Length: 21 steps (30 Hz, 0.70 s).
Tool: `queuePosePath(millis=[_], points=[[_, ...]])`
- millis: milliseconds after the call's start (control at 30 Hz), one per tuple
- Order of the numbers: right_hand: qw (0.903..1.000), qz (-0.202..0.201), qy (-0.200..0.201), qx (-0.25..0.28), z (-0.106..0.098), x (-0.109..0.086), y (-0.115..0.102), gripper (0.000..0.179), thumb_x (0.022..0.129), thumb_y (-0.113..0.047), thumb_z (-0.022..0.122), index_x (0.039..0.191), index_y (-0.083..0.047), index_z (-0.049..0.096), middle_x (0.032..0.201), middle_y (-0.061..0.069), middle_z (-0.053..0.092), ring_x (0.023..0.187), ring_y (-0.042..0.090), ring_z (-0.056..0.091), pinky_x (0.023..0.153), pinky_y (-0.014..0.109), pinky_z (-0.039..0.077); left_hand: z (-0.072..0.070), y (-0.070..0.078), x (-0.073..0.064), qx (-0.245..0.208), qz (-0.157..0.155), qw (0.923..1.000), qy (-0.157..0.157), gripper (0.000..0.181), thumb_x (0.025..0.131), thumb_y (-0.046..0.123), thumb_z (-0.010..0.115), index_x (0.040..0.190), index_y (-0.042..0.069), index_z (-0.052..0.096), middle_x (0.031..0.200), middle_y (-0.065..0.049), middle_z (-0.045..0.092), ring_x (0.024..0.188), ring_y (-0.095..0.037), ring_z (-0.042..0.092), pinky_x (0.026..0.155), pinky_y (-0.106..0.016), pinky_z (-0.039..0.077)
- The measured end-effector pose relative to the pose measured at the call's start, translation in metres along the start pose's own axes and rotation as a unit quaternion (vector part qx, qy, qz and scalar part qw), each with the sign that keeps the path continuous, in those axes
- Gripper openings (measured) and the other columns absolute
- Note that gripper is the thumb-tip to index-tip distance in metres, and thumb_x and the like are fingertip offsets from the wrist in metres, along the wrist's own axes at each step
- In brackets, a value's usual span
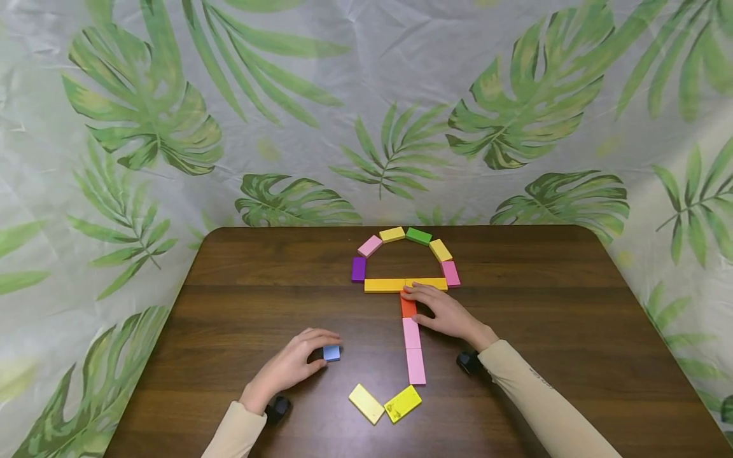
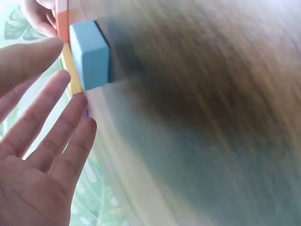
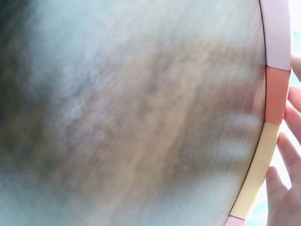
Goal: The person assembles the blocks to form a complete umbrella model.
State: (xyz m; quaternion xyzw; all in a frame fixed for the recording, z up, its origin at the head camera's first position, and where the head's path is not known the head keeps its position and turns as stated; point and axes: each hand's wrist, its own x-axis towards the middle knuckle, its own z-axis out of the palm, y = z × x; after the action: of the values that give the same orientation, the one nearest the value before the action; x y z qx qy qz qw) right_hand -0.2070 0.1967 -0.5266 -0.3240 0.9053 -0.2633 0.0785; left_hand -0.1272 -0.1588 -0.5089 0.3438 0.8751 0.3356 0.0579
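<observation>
A small blue block [image 1: 331, 353] lies on the brown table, left of the other blocks. Around it my left hand [image 1: 296, 361] is spread, fingers beyond it and thumb on the near side. In the left wrist view the blue block [image 2: 91, 56] stands just past the loosely extended fingers. My right hand [image 1: 445, 312] rests with relaxed fingers at the red-orange block [image 1: 408, 308], its fingertips by the joint with the yellow-orange bar [image 1: 385, 285]. Two pink blocks [image 1: 411, 334] continue the column below. In the right wrist view the fingers lie along the orange block [image 3: 277, 94].
Above the bar, an arch of purple [image 1: 358, 270], pink, yellow, green [image 1: 418, 236], yellow and pink blocks curves over. Below the column, a pale yellow block [image 1: 366, 404] and a brighter yellow block [image 1: 403, 404] form a V. A leaf-patterned cloth [image 1: 298, 127] hangs behind the table.
</observation>
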Motion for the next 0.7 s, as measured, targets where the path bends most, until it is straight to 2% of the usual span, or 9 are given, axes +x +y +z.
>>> queuePosePath(millis=[300,500,700], points=[[1.0000,0.003,0.000,-0.001,0.002,-0.001,0.001,0.055,0.092,-0.033,0.063,0.140,-0.010,0.050,0.147,0.006,0.042,0.138,0.028,0.030,0.110,0.050,0.025,0.007,-0.007,0.000,0.016,-0.020,0.9991,-0.033,0.038,0.085,-0.001,0.068,0.122,0.006,0.065,0.124,-0.006,0.059,0.115,-0.024,0.053,0.093,-0.040,0.046],[1.0000,0.004,0.002,0.001,0.003,-0.001,0.001,0.054,0.092,-0.032,0.063,0.140,-0.010,0.050,0.147,0.006,0.042,0.138,0.028,0.030,0.109,0.050,0.025,0.013,-0.004,-0.002,0.025,-0.006,0.9994,-0.021,0.034,0.084,-0.001,0.070,0.117,0.006,0.067,0.117,-0.002,0.060,0.110,-0.020,0.054,0.091,-0.037,0.047],[1.0000,0.001,0.003,-0.003,0.004,-0.001,0.002,0.054,0.092,-0.032,0.063,0.140,-0.010,0.050,0.147,0.006,0.042,0.138,0.028,0.030,0.110,0.050,0.025,0.020,0.002,-0.004,0.019,0.009,0.9994,-0.027,0.031,0.084,0.003,0.071,0.115,0.009,0.068,0.114,0.003,0.059,0.107,-0.016,0.053,0.091,-0.033,0.046]])
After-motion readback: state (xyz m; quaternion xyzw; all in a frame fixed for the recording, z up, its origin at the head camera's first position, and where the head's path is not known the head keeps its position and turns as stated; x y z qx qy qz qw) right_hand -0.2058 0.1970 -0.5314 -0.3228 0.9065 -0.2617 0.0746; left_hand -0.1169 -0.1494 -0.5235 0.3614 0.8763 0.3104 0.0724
